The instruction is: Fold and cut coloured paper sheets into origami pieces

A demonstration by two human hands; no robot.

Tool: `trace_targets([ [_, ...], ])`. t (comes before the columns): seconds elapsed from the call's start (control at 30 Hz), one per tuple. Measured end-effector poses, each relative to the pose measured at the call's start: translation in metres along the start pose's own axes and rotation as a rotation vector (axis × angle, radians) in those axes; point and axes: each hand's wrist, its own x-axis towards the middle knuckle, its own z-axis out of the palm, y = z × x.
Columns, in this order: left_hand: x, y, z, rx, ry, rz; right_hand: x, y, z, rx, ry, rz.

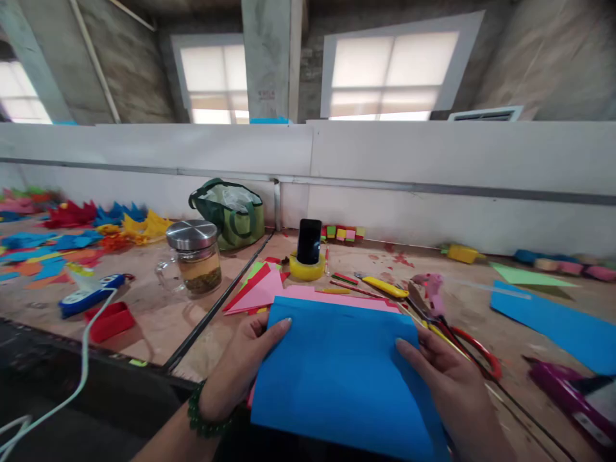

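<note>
Here, left hand (245, 359): clasping the left edge of the blue sheet (337, 372), thumb on top.
Right hand (447, 378): clasping the sheet's right edge.
Blue sheet: at the desk's (158, 301) near edge, over a pink sheet (337, 296).
Scissors (474, 353): just right of the right hand.
Glass mug (195, 256): well left, lidded.
Phone (308, 240): upright in a yellow tape roll (307, 268), toward the far edge.

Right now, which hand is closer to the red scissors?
Right. The right hand holds the blue paper at the edge next to the red scissors; the left hand holds the opposite edge, across the sheet.
</note>
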Motion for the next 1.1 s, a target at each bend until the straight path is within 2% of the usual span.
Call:
trace_targets([
  [0.3, -0.003, 0.002, 0.000, -0.036, -0.011, 0.156, -0.005, -0.005, 0.002, 0.009, 0.075, 0.097],
  [0.4, -0.003, 0.001, 0.001, -0.059, 0.029, 0.119, -0.008, -0.003, 0.004, 0.056, 0.045, 0.089],
  [0.53, -0.002, 0.000, -0.001, -0.113, 0.136, -0.004, -0.010, 0.004, 0.007, 0.152, -0.019, 0.017],
  [0.7, -0.001, -0.001, -0.004, -0.154, 0.134, -0.076, -0.009, 0.008, 0.006, 0.184, -0.089, 0.000],
  [0.83, -0.001, -0.002, -0.007, -0.110, 0.155, -0.078, -0.008, 0.010, 0.005, 0.181, -0.089, -0.029],
  [0.93, 0.000, -0.004, -0.010, -0.083, 0.166, -0.078, -0.005, 0.012, 0.007, 0.155, -0.038, -0.046],
  [1.1, 0.004, -0.008, -0.015, -0.062, 0.145, -0.084, -0.002, 0.017, 0.008, 0.193, -0.006, 0.038],
])
